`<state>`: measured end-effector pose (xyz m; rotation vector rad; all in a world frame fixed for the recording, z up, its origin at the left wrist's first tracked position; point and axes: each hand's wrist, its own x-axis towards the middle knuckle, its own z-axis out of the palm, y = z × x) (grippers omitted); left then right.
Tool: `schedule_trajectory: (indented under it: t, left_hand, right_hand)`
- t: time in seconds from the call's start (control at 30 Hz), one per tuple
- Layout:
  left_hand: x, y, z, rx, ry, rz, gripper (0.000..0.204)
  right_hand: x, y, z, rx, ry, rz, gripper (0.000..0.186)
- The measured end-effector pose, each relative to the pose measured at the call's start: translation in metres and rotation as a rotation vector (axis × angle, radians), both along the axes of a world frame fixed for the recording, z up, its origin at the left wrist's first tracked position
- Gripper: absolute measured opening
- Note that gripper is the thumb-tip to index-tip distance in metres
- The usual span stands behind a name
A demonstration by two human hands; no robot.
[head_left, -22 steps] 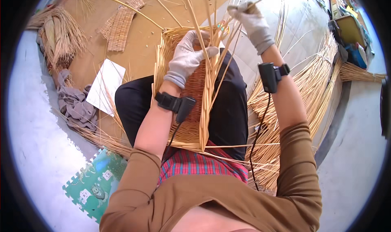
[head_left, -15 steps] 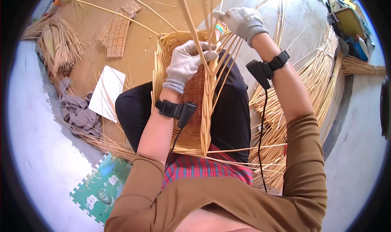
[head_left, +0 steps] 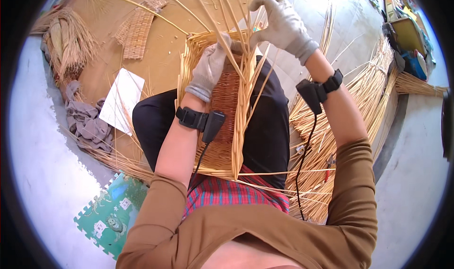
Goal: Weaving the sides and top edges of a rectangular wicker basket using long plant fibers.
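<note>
A rectangular wicker basket (head_left: 226, 158) rests across my lap, with a darker brown woven base (head_left: 225, 109) and long loose stakes rising from its far end. My left hand (head_left: 211, 69), in a pale knitted glove, reaches inside the basket. Its fingers are closed at the right rim near the far corner, partly hidden behind upright stakes (head_left: 218, 32). Beyond that rim my right hand (head_left: 283, 27), gloved too, is raised with fingers bent and spread from the thumb. The thumb is down beside the rim; no strand shows clearly in this hand.
A large pile of loose wicker rods (head_left: 314, 160) lies to my right. At far left stands a tied bundle (head_left: 71, 39), with a woven strip (head_left: 138, 32), a white sheet (head_left: 122, 99) and a grey cloth (head_left: 87, 120) nearer. A green foam mat (head_left: 113, 217) lies lower left.
My left hand has shifted farther along the basket, its fingers lower behind the stakes. My right hand has turned, its fingers opening upward and its thumb lowering beside the rim.
</note>
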<state>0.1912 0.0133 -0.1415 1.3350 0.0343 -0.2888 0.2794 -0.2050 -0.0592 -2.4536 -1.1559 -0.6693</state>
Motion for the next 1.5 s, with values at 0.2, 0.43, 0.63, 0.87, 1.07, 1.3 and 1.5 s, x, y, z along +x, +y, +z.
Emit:
schedule_trajectory:
  t: [0.2,0.43,0.63,0.87,1.07,1.3,1.5]
  left_hand:
    - [0.002,0.014,0.026,0.235,-0.024,-0.235,0.065]
    - [-0.004,0.004,0.009,0.034,-0.064,-0.222,0.031]
    - [-0.001,-0.005,0.012,0.088,-0.165,-0.143,0.040]
    - [-0.007,0.003,0.019,0.088,-0.120,-0.189,0.035]
    - [0.005,-0.005,0.021,0.484,-0.632,-0.227,0.037]
    - [0.004,0.000,0.013,0.398,-0.502,-0.259,0.059]
    - [0.001,-0.006,0.010,0.301,-0.472,-0.208,0.045]
  right_hand:
    - [0.014,-0.016,-0.006,0.538,1.217,0.303,0.054]
    - [-0.033,0.043,0.006,0.333,-0.060,-0.088,0.045]
    - [0.005,0.027,-0.036,0.990,0.240,0.005,0.028]
    - [0.035,0.055,-0.007,-0.674,0.676,-0.541,0.055]
    - [0.067,0.047,-0.029,-0.811,0.632,-0.522,0.036]
    - [-0.095,0.008,-0.026,0.349,0.545,-0.386,0.051]
    - [-0.180,0.053,-0.027,0.203,0.906,-0.439,0.061]
